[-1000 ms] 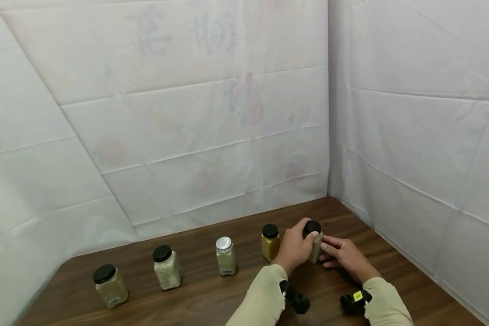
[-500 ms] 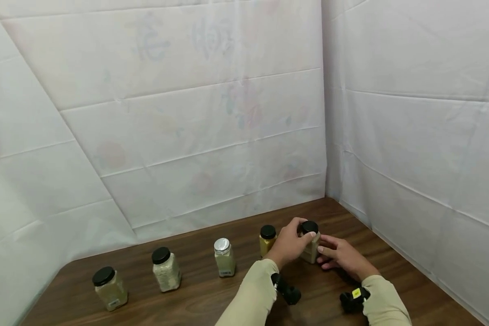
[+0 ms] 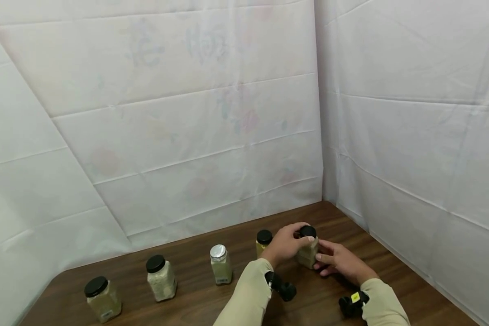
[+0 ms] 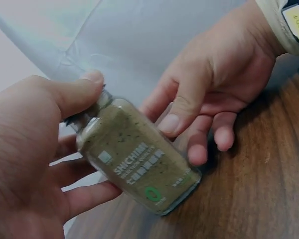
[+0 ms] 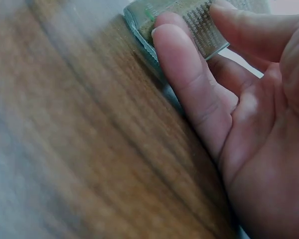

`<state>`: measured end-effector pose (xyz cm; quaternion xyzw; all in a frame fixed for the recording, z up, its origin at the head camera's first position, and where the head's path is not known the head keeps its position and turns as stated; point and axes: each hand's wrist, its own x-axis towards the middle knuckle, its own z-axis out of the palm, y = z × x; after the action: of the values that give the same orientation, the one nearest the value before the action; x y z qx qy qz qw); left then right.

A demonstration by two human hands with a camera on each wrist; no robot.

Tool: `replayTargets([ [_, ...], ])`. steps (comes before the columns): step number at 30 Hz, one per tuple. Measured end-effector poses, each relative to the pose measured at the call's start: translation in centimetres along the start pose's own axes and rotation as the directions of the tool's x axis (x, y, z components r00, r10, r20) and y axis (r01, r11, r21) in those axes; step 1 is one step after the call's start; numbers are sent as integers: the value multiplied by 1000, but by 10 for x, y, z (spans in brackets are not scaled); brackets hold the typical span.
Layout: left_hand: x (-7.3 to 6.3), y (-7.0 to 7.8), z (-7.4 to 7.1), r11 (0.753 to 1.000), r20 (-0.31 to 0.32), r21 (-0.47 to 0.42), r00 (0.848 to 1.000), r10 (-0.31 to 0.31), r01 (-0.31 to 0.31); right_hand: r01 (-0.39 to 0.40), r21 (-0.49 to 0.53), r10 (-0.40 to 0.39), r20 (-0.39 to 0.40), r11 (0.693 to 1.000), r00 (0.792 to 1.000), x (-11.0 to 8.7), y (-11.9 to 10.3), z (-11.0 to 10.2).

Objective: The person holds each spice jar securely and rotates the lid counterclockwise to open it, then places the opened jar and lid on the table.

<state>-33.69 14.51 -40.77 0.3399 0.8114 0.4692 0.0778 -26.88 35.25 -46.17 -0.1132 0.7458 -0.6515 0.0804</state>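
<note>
Okay, your left hand (image 3: 286, 246) grips the jar (image 4: 139, 154) by its neck, right hand (image 3: 344, 261) pinches low, at the table's (image 3: 195, 301) right; material's unclear, probably stiff, slick glass: hold flat sides.

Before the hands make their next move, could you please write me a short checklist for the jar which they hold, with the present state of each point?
1. Left hand grips the SHICHIMI jar around its top: ok.
2. Right hand has thumb and fingers at the jar's lower side: ok.
3. Black lid is on: ok; whether it is tight, cannot tell.
4. Label can be read: ok, the name shows in the left wrist view.
5. Base rests flat on the table: cannot tell.
6. Yellow jar is fully visible in the head view: not ok, the left arm and hand partly cover it.
</note>
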Motion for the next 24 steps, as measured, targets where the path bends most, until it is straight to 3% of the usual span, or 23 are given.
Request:
replayTargets([
  [11, -5, 12, 21, 996, -116, 10, 989, 94, -93, 4, -20, -5, -50, 1000, 999, -13, -2, -5],
  [17, -6, 11, 24, 995, -201, 27, 974, 101, -98, 6, -10, -6, -58, 1000, 998, -7, -1, 0],
  [24, -5, 15, 34, 995, -257, 48, 962, 94, -85, -6, -34, 3, -76, 999, 997, -12, -2, -4],
])
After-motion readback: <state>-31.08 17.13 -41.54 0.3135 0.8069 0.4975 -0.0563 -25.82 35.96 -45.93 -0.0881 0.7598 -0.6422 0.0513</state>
